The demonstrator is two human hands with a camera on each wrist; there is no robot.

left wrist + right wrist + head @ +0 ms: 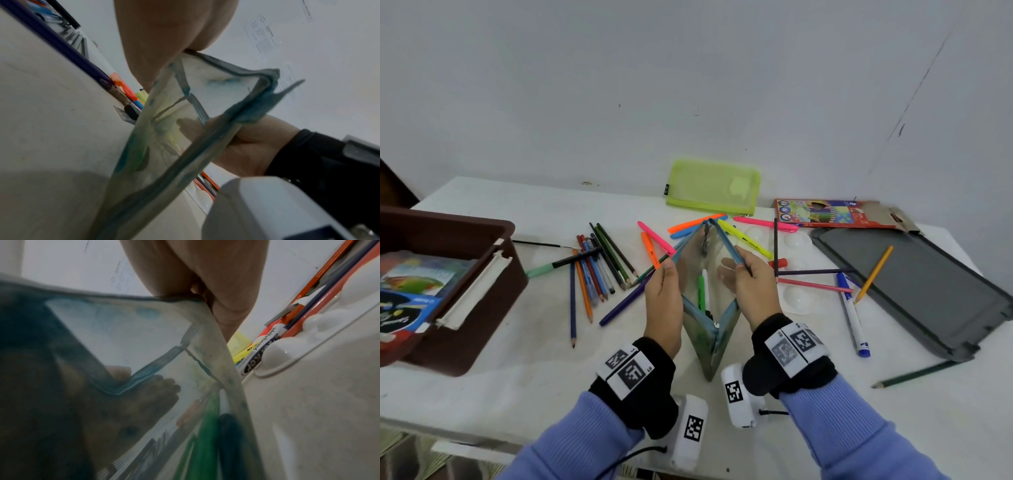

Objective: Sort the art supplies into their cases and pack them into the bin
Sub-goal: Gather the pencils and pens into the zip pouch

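Right now the left hand [663, 294] and right hand [748, 289] each pinch one blue-trimmed lip of the clear pouch [709, 346], spreading its mouth; the pouch stands between them, long axis running away from the person. Highlighters [750, 238] lie just beyond, nearer the right hand.

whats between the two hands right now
The open mouth of the clear pouch, each rim pinched by the left hand and right hand; a green marker lies inside. Head view.
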